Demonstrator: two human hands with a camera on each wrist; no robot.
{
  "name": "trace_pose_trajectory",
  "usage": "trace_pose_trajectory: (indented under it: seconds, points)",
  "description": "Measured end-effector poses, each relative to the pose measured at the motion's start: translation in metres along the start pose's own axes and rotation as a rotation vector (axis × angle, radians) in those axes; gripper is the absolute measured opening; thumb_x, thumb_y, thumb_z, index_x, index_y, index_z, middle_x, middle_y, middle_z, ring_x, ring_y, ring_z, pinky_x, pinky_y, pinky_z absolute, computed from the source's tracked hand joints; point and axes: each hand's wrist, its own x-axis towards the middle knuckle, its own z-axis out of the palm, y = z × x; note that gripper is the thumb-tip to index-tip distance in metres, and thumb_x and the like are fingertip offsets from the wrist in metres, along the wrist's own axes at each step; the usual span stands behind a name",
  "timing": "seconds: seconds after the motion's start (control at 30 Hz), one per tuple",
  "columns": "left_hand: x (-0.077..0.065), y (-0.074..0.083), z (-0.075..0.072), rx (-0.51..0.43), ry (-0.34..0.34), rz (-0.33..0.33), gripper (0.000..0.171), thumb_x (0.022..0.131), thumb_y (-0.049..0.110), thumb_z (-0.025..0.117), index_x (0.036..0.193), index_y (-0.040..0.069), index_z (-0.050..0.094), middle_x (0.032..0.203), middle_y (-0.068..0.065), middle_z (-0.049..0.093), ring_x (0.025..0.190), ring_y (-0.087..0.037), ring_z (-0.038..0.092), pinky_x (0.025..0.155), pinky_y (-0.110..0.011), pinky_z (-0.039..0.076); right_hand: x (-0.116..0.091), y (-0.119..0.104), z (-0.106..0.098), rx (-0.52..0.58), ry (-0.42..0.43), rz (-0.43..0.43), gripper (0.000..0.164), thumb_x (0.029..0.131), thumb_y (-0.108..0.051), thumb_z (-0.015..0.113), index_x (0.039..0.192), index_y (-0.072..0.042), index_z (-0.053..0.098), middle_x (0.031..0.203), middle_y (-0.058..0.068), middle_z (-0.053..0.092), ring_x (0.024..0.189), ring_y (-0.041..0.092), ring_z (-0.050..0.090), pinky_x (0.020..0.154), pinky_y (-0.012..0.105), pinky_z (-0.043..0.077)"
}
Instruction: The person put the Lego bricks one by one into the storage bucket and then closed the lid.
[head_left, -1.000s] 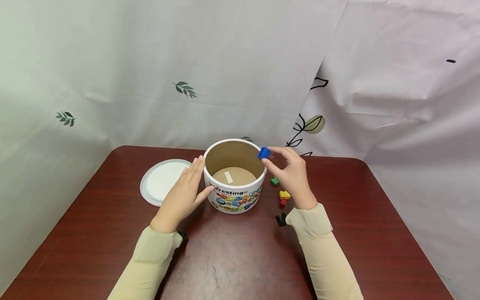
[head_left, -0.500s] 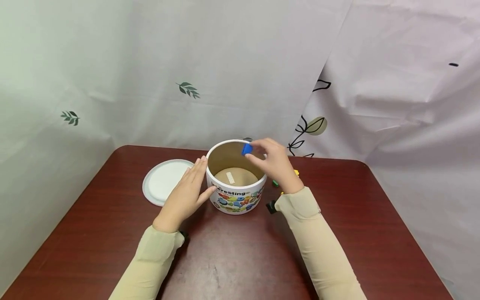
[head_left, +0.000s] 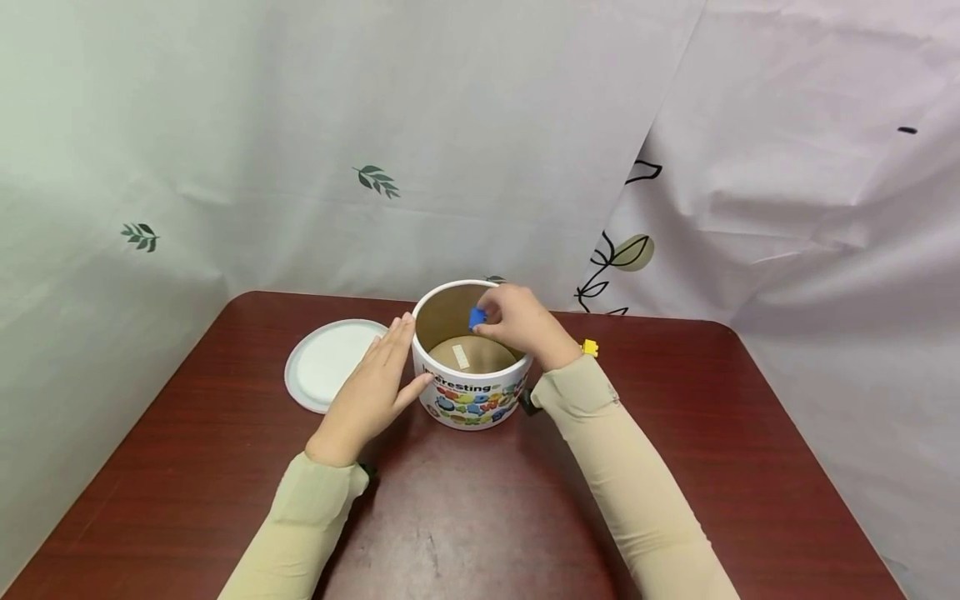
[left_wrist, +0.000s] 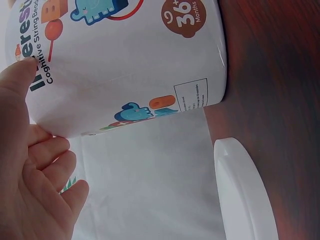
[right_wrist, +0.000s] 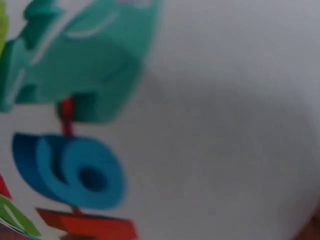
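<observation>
In the head view a round white printed tub (head_left: 468, 400) stands lidless on the table. A small pale strip (head_left: 461, 357) lies on its brown floor. My right hand (head_left: 521, 321) reaches over the tub's right rim and pinches a blue toy brick (head_left: 477, 318) inside the opening. My left hand (head_left: 367, 392) rests against the tub's left side, fingers straight and the thumb at its front; the left wrist view shows that thumb on the printed wall. The right wrist view is filled by the tub's wall, so the right fingers are hidden there.
The white round lid (head_left: 330, 362) lies on the table left of the tub, partly behind my left hand. A yellow toy brick (head_left: 590, 347) sits right of the tub, beyond my right wrist. A pale cloth backdrop (head_left: 450, 150) hangs behind the dark red table (head_left: 450, 517).
My right hand has carried the blue brick leftward and down into the tub's opening. The right forearm now hides the green and red bricks seen earlier. My left hand stays at the tub.
</observation>
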Motion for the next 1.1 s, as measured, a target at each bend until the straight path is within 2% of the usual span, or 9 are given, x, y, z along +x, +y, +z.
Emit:
trace_pose_trajectory:
  seconds: [0.17,0.33,0.57,0.73,0.83,0.93,1.1]
  points:
    - [-0.001,0.0,0.0,-0.011,0.001,0.0,0.084,0.1,0.036,0.066,0.16,0.0,0.02,0.165,-0.018,0.024,0.153,-0.032,0.022,0.121,-0.057,0.022,0.001,-0.001,0.004,-0.055,0.005,0.025,0.026,0.091,-0.013,0.076,0.112,0.002,0.072,0.108,0.016,0.071,0.1,0.028,0.069,0.089,0.04,0.057]
    - [0.0,0.0,-0.001,-0.006,0.001,-0.001,0.084,0.1,0.036,0.066,0.161,0.0,0.02,0.165,-0.017,0.024,0.153,-0.031,0.022,0.121,-0.058,0.023,-0.005,0.001,0.003,-0.041,0.061,-0.004,0.025,0.091,-0.015,0.074,0.11,0.001,0.072,0.106,0.015,0.07,0.099,0.027,0.068,0.089,0.04,0.057]
    - [-0.001,0.0,-0.001,-0.007,0.001,0.001,0.085,0.099,0.036,0.067,0.16,0.0,0.021,0.165,-0.017,0.024,0.153,-0.031,0.022,0.12,-0.057,0.023,-0.025,0.003,-0.005,0.015,0.226,-0.071,0.021,0.093,-0.015,0.072,0.108,-0.001,0.074,0.1,0.011,0.07,0.092,0.025,0.066,0.084,0.039,0.056]
    - [-0.001,0.001,-0.001,-0.005,0.003,-0.003,0.085,0.099,0.037,0.067,0.16,0.0,0.021,0.165,-0.017,0.024,0.153,-0.03,0.022,0.121,-0.056,0.022,-0.047,0.006,-0.013,0.079,0.354,-0.102,0.016,0.093,-0.013,0.073,0.105,-0.003,0.075,0.099,0.008,0.071,0.089,0.022,0.065,0.08,0.039,0.055]
    - [0.0,0.0,0.0,0.0,0.001,-0.002,0.085,0.099,0.036,0.067,0.16,0.0,0.021,0.165,-0.017,0.024,0.153,-0.031,0.022,0.121,-0.057,0.023,-0.062,0.011,-0.018,0.106,0.401,-0.106,0.014,0.093,-0.013,0.074,0.104,-0.005,0.076,0.099,0.005,0.071,0.089,0.02,0.063,0.08,0.038,0.054]
    - [0.001,0.0,0.001,0.003,-0.003,0.0,0.085,0.099,0.037,0.066,0.16,0.0,0.02,0.165,-0.017,0.024,0.153,-0.03,0.022,0.12,-0.058,0.024,-0.077,0.017,-0.024,0.11,0.418,-0.091,0.013,0.093,-0.015,0.074,0.104,-0.007,0.077,0.098,0.003,0.071,0.088,0.019,0.061,0.079,0.042,0.052]
    - [0.001,0.0,-0.001,-0.002,-0.012,-0.009,0.085,0.099,0.037,0.067,0.16,0.0,0.02,0.166,-0.017,0.023,0.154,-0.03,0.021,0.122,-0.055,0.021,-0.097,0.033,-0.03,0.094,0.37,-0.022,0.016,0.095,-0.018,0.073,0.107,-0.009,0.076,0.103,0.003,0.07,0.09,0.02,0.061,0.08,0.045,0.054]
